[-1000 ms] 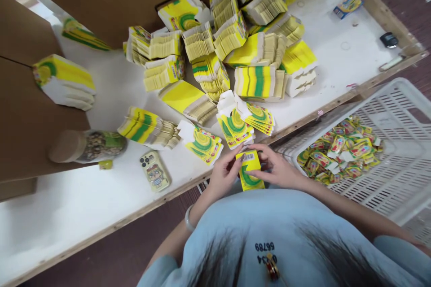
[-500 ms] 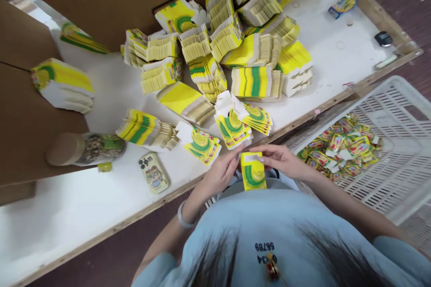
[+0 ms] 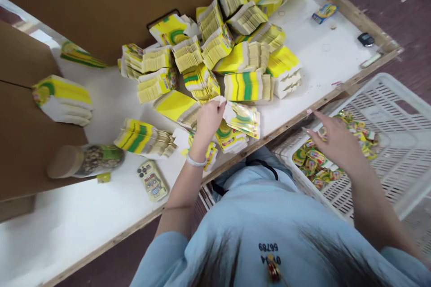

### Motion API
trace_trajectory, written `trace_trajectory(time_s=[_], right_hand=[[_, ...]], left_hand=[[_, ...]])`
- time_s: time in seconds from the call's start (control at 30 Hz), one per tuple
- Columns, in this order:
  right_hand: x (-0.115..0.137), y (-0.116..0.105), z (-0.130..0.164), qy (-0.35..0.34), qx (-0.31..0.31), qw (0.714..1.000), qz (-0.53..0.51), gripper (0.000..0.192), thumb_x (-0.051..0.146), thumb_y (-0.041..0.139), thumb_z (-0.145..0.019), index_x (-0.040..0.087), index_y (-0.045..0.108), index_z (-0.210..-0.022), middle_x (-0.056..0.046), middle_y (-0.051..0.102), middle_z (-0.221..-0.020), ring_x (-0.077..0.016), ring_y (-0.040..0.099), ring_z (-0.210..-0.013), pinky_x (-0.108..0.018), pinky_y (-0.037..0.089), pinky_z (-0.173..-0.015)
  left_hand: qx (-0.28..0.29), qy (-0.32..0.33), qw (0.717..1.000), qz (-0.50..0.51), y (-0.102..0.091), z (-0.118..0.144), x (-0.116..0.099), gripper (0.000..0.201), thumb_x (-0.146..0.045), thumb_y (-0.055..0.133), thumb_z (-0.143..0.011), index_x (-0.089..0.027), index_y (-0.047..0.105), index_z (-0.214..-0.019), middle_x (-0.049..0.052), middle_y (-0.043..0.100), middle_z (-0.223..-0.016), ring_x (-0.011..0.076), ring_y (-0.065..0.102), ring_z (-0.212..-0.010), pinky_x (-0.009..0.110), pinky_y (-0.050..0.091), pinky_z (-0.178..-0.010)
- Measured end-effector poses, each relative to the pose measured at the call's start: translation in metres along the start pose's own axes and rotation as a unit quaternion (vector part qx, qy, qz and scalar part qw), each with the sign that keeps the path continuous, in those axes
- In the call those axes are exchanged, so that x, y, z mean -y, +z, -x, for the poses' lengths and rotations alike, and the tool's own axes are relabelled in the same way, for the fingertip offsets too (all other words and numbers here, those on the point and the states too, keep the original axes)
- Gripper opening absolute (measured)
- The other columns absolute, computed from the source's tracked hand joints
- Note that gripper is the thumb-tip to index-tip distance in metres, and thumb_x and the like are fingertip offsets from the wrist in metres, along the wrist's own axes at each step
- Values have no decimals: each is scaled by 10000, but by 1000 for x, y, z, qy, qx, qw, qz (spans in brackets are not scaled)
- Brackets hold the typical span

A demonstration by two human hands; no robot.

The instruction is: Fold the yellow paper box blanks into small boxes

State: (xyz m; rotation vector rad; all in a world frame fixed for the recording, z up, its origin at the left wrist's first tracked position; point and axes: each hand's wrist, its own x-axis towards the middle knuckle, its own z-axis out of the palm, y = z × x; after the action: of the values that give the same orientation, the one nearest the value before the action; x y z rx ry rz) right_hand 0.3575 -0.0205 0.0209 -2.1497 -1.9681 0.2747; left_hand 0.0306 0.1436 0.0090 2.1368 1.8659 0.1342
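Note:
My left hand (image 3: 209, 121) is closed, fingers pinched at the white flap end of a flat yellow-and-green carton (image 3: 243, 119). That carton lies on or just above a small fanned pile of similar cartons (image 3: 229, 138) near the table's front edge. Part of another small pile of cartons (image 3: 211, 154) shows beside my left wrist. Over the near side of a white plastic basket (image 3: 400, 94), my right hand (image 3: 340, 145) hangs with thumb and forefinger apart, holding nothing visible. Below it lie many small filled yellow, red and green boxes (image 3: 313, 159).
Bundles of folded yellow cartons (image 3: 247, 86) cover the middle of the white table. A phone (image 3: 153, 181) and a lidded jar (image 3: 101, 160) are at the left. A blue box (image 3: 325, 12) and a black object (image 3: 366, 39) sit at the far right. A wooden rim (image 3: 286, 130) edges the table.
The carton held between both hands is gone from them. My left hand has moved forward to the carton pile, and my right hand has moved right over the basket and opened.

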Motion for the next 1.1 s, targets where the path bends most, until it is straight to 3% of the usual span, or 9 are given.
trace_trajectory(time_s=[0.23, 0.43, 0.5, 0.57, 0.63, 0.7, 0.77, 0.9, 1.1], right_hand=[[99, 36, -67, -223, -163, 942, -188, 635, 526, 547, -984, 215, 414, -1522, -174, 553, -1486, -361, 427, -1481, -621, 370, -1203], [175, 71, -94, -327, -198, 862, -334, 468, 494, 583, -979, 239, 540, -1369, -120, 705, -1179, -297, 665, -1150, -585, 449, -1139], [182, 73, -87, -319, -201, 846, -378, 366, 414, 573, -999, 223, 567, -1310, -112, 727, -1093, -261, 693, -1025, -477, 554, -1000], [183, 70, -76, -290, -203, 842, -407, 312, 375, 512, -1027, 217, 571, -1290, -113, 733, -1076, -244, 704, -991, -405, 585, -898], [183, 65, -64, -256, -208, 848, -415, 316, 374, 411, -1057, 221, 584, -1273, -121, 732, -1117, -250, 707, -1061, -400, 582, -918], [184, 59, -53, -224, -211, 856, -416, 348, 385, 351, -1067, 232, 608, -1245, -128, 724, -1189, -265, 675, -1194, -433, 557, -1008], [185, 53, -46, -199, -206, 863, -416, 351, 398, 348, -1065, 252, 627, -1219, -112, 728, -1200, -270, 639, -1276, -463, 521, -1081], [181, 44, -39, -154, -157, 880, -420, 379, 425, 326, -1070, 252, 642, -1187, -92, 761, -1102, -262, 683, -1222, -466, 523, -1087], [175, 54, -21, -2, -102, 867, -487, 327, 546, 521, -997, 239, 607, -1068, -33, 738, -787, -191, 718, -680, -320, 598, -679]], left_hand=[[-202, 125, 966, 104, -30, 41, 20, 546, -497, 274, -1078, -197, 664, -1315, 158, 674, -1265, 249, 652, -1102, 368, 490, -945], [-188, 105, 921, 325, -38, 81, 11, 580, -529, 309, -1074, -147, 724, -938, 1, 563, -606, 124, 533, -526, 271, 474, -578], [-185, 133, 896, 381, -33, 88, 15, 540, -576, 353, -1050, -168, 705, -1084, 31, 644, -742, 138, 612, -622, 276, 523, -630], [-176, 200, 868, 419, -21, 92, 15, 647, -686, 506, -950, -227, 554, -1402, 117, 684, -1170, 231, 698, -1005, 346, 586, -835], [-140, 262, 850, 435, -5, 95, 11, 994, -733, 670, -814, -299, 257, -1607, 162, 437, -1565, 348, 506, -1403, 463, 519, -1078], [-76, 286, 842, 451, 10, 100, 1, 1121, -692, 698, -820, -334, 36, -1651, 158, 300, -1662, 372, 363, -1521, 518, 410, -1199], [-19, 281, 832, 478, 22, 106, -7, 1037, -659, 600, -910, -328, -44, -1653, 156, 377, -1627, 347, 430, -1488, 520, 385, -1222], [-26, 235, 844, 480, 26, 115, -11, 783, -643, 503, -964, -298, 265, -1625, 146, 493, -1556, 350, 499, -1433, 535, 389, -1215], [-2, 144, 845, 515, 20, 130, -11, 473, -507, 437, -1036, -266, 569, -1421, 127, 721, -1201, 270, 696, -1060, 449, 562, -984]])
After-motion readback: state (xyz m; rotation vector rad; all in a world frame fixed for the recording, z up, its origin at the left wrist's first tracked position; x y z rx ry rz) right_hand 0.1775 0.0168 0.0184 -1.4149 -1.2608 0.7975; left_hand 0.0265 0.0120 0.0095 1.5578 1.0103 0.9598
